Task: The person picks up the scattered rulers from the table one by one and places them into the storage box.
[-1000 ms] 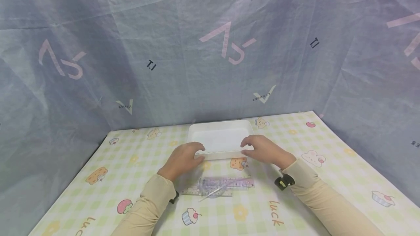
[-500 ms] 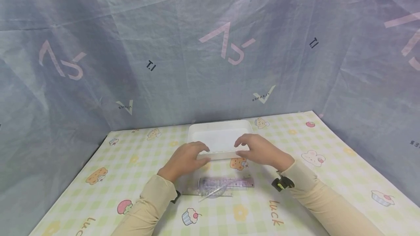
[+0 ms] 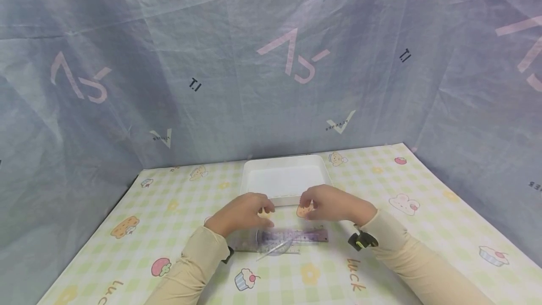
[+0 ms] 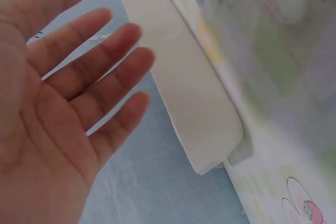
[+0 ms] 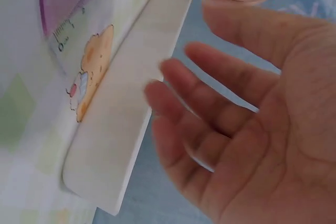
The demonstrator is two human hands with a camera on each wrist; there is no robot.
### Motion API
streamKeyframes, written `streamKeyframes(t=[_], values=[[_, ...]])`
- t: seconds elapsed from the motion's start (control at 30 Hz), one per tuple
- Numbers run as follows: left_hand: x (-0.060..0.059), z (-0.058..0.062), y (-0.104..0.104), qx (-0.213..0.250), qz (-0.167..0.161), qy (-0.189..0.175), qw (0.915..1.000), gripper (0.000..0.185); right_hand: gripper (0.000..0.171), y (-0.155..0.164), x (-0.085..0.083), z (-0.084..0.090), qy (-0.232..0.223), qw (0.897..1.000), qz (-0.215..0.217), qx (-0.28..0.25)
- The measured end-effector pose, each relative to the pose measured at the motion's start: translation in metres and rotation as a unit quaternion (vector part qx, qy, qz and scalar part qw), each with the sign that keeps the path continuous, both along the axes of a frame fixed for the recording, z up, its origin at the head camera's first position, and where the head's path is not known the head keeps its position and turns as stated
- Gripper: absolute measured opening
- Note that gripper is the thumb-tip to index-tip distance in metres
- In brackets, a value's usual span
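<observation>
A shallow white rectangular tray (image 3: 282, 176) lies on the checked tablecloth, near the back of the table. Both my hands hover just in front of its near wall, palms down and holding nothing. My left hand (image 3: 244, 210) is near the tray's front left corner and my right hand (image 3: 331, 203) near its front right. In the left wrist view the left hand (image 4: 68, 103) is spread with straight fingers beside the tray's wall (image 4: 191, 103). The right hand (image 5: 247, 124) is likewise spread next to the tray's wall (image 5: 128, 129) in the right wrist view.
A clear purple ruler (image 3: 296, 236) and a clear protractor (image 3: 273, 244) lie on the cloth just in front of my hands, with the ruler (image 5: 60, 3) also in the right wrist view. A blue-grey sheet (image 3: 271, 60) hangs behind and beside the table.
Both hands have come off the tray's near rim, drawn back toward me and closer together. The tray and the rulers have stayed where they were.
</observation>
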State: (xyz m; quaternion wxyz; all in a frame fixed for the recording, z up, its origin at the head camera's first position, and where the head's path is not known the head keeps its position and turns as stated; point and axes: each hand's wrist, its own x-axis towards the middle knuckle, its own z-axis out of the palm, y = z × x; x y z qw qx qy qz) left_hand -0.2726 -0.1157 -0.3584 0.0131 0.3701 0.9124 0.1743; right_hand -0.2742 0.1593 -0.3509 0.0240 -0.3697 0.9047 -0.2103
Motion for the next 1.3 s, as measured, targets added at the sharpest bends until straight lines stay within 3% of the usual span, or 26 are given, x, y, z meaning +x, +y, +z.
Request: streamKeyframes(t=[0.13, 0.4, 0.53, 0.77, 0.97, 1.07, 1.3], values=[[0.0, -0.003, 0.0, -0.013, 0.005, -0.032, 0.9994, 0.026, 0.016, 0.0, 0.003, -0.002, -0.042, 0.998, 0.008, 0.036], [-0.002, -0.012, -0.002, -0.053, 0.013, -0.043, 0.9975, 0.031, 0.043, 0.003, 0.006, -0.003, -0.123, 0.987, -0.048, 0.096], [-0.003, -0.015, -0.002, -0.066, 0.018, -0.047, 0.9966, 0.032, 0.044, 0.003, 0.006, -0.006, -0.127, 0.983, -0.054, 0.123], [-0.004, -0.016, -0.004, -0.069, 0.012, -0.061, 0.9957, 0.031, 0.043, 0.003, 0.008, -0.011, -0.139, 0.98, -0.07, 0.124], [-0.002, -0.013, -0.006, -0.065, 0.029, -0.1, 0.9925, 0.036, 0.042, 0.001, 0.008, -0.012, -0.126, 0.982, -0.061, 0.128], [-0.002, -0.013, -0.006, -0.068, 0.024, -0.11, 0.9914, 0.033, 0.041, 0.001, 0.007, -0.012, -0.118, 0.983, -0.054, 0.131], [0.0, -0.015, -0.004, -0.073, 0.006, -0.109, 0.9913, 0.024, 0.04, 0.001, 0.007, -0.012, -0.148, 0.981, -0.052, 0.114]])
